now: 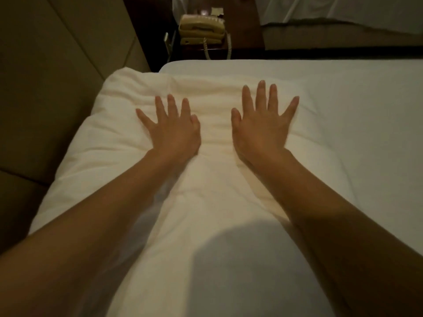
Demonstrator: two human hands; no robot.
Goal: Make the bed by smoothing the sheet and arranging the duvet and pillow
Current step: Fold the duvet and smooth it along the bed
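The puffy white pillow (212, 179) lies on the smooth white sheet (343, 99), beside the padded brown headboard (45, 88). The left hand (174, 131) and right hand (263, 126) press flat on it, fingers spread wide, gripping nothing, probably to pat it smooth.

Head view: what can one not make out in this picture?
Padded white bedding: pillow or folded duvet, cannot tell; its near end is dark and cut off by the bottom edge.
Left hand and right hand: both lie palm down, so the fabric under them is hidden.
Telephone: keys too dim and small to make out.
Second bed: cut off by the top edge.
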